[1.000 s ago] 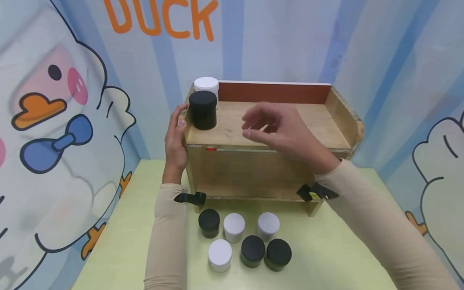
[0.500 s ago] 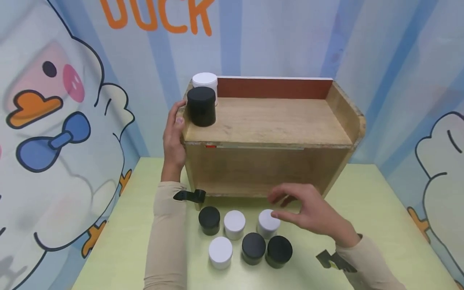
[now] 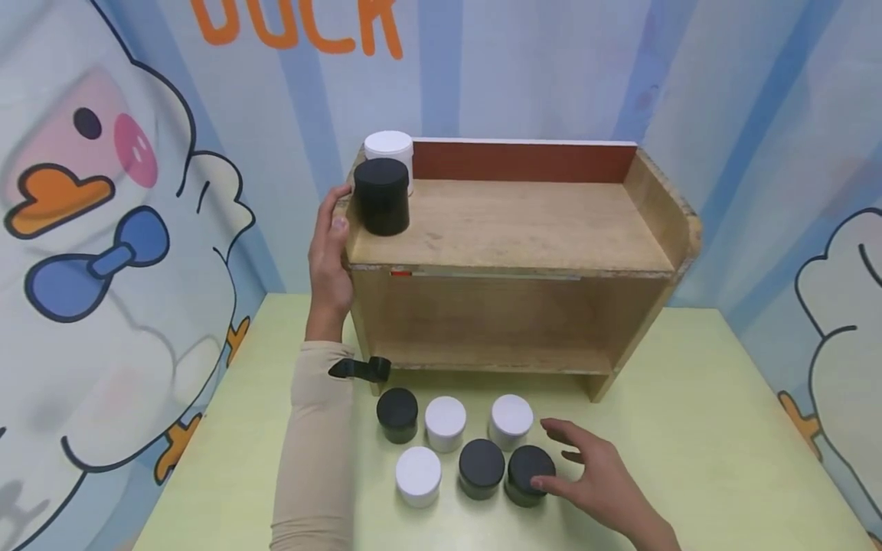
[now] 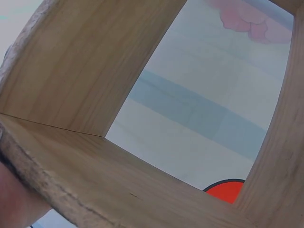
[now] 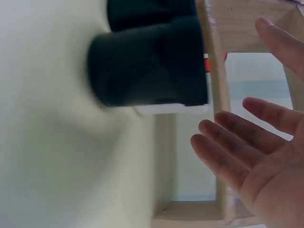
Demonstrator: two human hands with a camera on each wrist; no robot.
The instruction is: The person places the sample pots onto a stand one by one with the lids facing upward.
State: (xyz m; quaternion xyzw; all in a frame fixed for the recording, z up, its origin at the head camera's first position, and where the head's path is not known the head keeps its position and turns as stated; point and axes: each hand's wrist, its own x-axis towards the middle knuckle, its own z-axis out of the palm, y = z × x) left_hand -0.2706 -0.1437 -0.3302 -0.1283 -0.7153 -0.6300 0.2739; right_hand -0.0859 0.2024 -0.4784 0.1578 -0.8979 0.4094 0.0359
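Observation:
My left hand [image 3: 329, 264] rests against the left side of the wooden shelf [image 3: 524, 222]; the left wrist view shows part of it outside the shelf panel [image 4: 71, 180]. With fingers spread, my right hand [image 3: 598, 478] is at the front-right black jar [image 3: 529, 476]. Its thumb overlaps the lid's edge in the head view, but the right wrist view shows the palm and fingers [image 5: 228, 152] apart from the jar [image 5: 147, 66]. Beside that jar stand another black jar [image 3: 481, 468] and a white jar [image 3: 511, 421].
Atop the shelf's left end, a black jar [image 3: 381, 197] stands before a white jar [image 3: 390, 145]. More jars stand on the pale green table [image 3: 227, 459]: a black one [image 3: 397, 415] and two white jars, one nearer the shelf [image 3: 445, 423], one nearer me [image 3: 418, 476].
My right hand has moved from above the shelf top down to the front-right black jar on the table. My left hand has stayed at the shelf's side.

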